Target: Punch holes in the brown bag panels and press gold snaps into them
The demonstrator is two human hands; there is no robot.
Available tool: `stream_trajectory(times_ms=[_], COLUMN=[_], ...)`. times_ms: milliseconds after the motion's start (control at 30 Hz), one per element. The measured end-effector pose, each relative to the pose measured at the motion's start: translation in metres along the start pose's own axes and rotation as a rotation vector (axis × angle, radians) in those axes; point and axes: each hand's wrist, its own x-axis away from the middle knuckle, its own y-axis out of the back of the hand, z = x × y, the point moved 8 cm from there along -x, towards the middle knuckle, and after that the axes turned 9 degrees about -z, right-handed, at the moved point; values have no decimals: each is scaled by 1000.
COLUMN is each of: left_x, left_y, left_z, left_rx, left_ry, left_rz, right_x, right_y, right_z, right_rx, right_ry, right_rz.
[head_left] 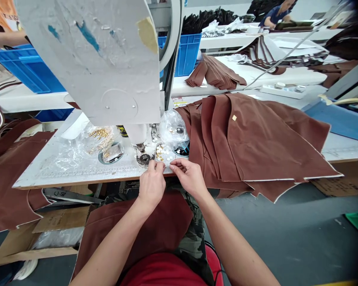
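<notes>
Two bare hands worked at the front edge of a white worktop [77,171], just before the round metal die [143,159] of a stud-setting machine [92,67] with a scuffed grey guard plate. The left hand [151,187] and right hand [189,177] faced each other, close together, and the fingers [176,168] of each were pressed into a pinch at the worktop's edge; whatever they pinched was too small to tell. Just behind them, beside the die, lay a loose heap of gold and silver studs [164,153]. A clear plastic bag of gold studs [100,139] sat to the left of the die and another clear bag [174,129] to its right. Stacked brown fabric panels [250,139] spread across the worktop on the right, and more brown fabric [14,171] hung over its left end. A further brown panel [137,234] lay across the person's camouflage trousers [193,246]. Beyond the machine stood a blue plastic crate [187,53], and a co-worker [274,14] sat at a far table.
</notes>
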Motion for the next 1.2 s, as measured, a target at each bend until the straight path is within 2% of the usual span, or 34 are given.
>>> stream_trajectory(times_ms=[100,200,333,467,667,767,867,933,1067,1133,1200], left_x=[1,-1,-3,-3,-4,-4,-1,2,7,10,13], left_y=[3,7,3,-8,-14,-15,-17,-17,-12,-8,-8], left_z=[2,7,18,24,21,17,17,19,27,31,36], left_rx=[98,340,660,880,1113,1162,1177,1123,942,890,871], left_ry=[26,56,148,256,368,397,426,426,380,365,383], left_rz=[-44,-81,-43,35,71,73,59,42,12,-5,-10], right_x=[0,2,4,1,1,4,0,-15,-66,-86,-91], right_y=[0,-2,-3,-1,-1,-2,2,12,41,43,35], right_z=[8,12,18,19,9,11,22,30,41,43,41], right_rx=[79,83,29,-7,-57,-47,27,87,188,315,452], right_ry=[89,129,162,145,53,69,150,199,252,279,294], right_rz=[11,45,58,52,13,2,-2,-68,-278,-283,-229])
